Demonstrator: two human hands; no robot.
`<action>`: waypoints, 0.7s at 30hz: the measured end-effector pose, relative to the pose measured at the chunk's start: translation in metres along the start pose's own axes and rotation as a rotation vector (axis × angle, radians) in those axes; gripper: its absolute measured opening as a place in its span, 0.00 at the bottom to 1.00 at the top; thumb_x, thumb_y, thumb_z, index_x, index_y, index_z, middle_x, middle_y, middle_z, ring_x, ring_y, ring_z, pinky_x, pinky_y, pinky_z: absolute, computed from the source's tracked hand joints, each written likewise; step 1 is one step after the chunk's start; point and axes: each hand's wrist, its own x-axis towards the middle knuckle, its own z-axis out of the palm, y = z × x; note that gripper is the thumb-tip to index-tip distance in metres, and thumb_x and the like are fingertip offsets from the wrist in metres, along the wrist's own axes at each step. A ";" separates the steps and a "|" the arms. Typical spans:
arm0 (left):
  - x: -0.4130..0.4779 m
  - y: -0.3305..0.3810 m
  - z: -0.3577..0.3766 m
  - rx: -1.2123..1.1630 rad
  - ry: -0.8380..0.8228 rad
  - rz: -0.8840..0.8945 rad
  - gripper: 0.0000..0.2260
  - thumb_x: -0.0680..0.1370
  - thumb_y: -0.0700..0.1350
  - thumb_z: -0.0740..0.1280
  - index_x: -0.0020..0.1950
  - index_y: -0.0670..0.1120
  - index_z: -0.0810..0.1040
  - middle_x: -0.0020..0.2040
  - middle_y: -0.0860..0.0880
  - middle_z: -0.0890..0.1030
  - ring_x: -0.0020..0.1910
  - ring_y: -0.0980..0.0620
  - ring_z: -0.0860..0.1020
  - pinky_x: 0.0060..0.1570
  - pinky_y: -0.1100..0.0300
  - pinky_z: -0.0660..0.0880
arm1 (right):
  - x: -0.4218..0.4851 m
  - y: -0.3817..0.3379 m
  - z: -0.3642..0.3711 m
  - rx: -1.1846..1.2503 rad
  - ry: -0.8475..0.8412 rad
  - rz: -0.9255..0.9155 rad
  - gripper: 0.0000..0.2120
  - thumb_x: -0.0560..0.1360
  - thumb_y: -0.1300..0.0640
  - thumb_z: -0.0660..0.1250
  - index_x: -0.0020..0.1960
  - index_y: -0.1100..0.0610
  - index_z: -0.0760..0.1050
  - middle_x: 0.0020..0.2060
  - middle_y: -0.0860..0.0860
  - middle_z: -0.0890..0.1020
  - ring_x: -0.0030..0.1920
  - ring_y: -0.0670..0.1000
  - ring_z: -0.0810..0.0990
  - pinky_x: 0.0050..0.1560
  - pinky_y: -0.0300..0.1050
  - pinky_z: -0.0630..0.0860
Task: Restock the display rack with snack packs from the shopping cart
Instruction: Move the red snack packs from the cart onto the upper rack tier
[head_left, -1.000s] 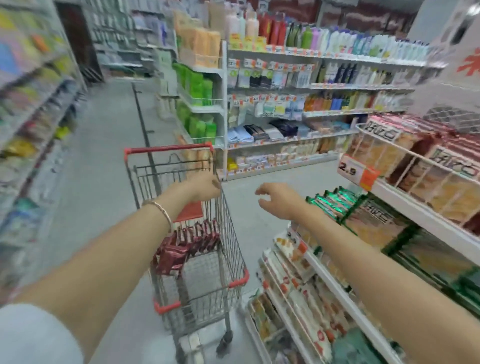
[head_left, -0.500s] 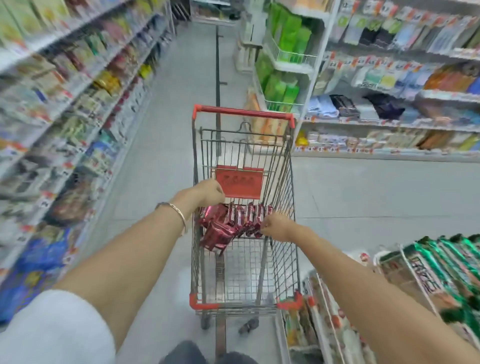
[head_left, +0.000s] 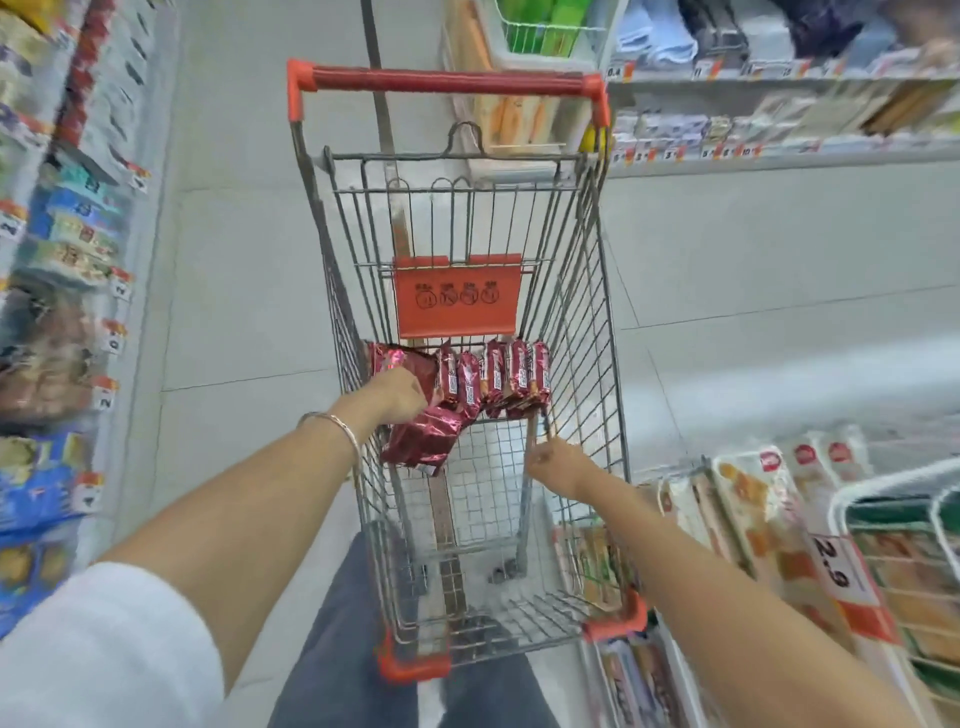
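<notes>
A wire shopping cart (head_left: 586, 291) with a red handle stands in the aisle in front of me. Several dark red snack packs (head_left: 511, 376) stand in a row at its far end. My left hand (head_left: 397, 392) reaches inside and closes on the left packs; one tilted pack (head_left: 423, 441) hangs just under it. My right hand (head_left: 553, 462) is inside too, fingertips at the lower edge of the rightmost packs; its grip is hidden. The display rack (head_left: 852, 493) of white wire sits at the lower right, holding packaged snacks.
Stocked shelves (head_left: 62, 312) line the left side of the aisle. More shelving (head_left: 779, 156) crosses at the upper right. A red 2.9 price tag (head_left: 837, 571) hangs on the rack. My legs stand right against the cart's near end.
My view has swung from the rack down to the cart. Both hands went from above the cart down into it, onto the red packs.
</notes>
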 end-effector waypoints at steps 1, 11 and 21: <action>0.013 0.000 0.003 0.012 -0.030 -0.005 0.17 0.83 0.46 0.61 0.37 0.39 0.74 0.31 0.48 0.67 0.27 0.52 0.62 0.41 0.60 0.70 | 0.008 -0.001 0.002 0.033 0.009 0.027 0.15 0.82 0.57 0.58 0.58 0.67 0.78 0.60 0.58 0.80 0.45 0.52 0.79 0.50 0.46 0.80; 0.088 -0.008 0.045 -0.601 -0.125 -0.448 0.18 0.83 0.54 0.62 0.58 0.38 0.74 0.39 0.44 0.83 0.35 0.52 0.83 0.42 0.60 0.82 | 0.084 -0.015 0.028 0.309 0.195 0.163 0.16 0.81 0.60 0.60 0.67 0.57 0.75 0.60 0.54 0.81 0.40 0.48 0.78 0.43 0.43 0.76; 0.150 -0.026 0.114 -0.875 -0.026 -0.559 0.25 0.76 0.62 0.70 0.69 0.52 0.72 0.49 0.39 0.77 0.48 0.40 0.79 0.43 0.41 0.82 | 0.146 0.028 0.055 0.340 0.213 0.135 0.15 0.81 0.61 0.60 0.66 0.58 0.74 0.56 0.52 0.80 0.27 0.48 0.75 0.27 0.40 0.75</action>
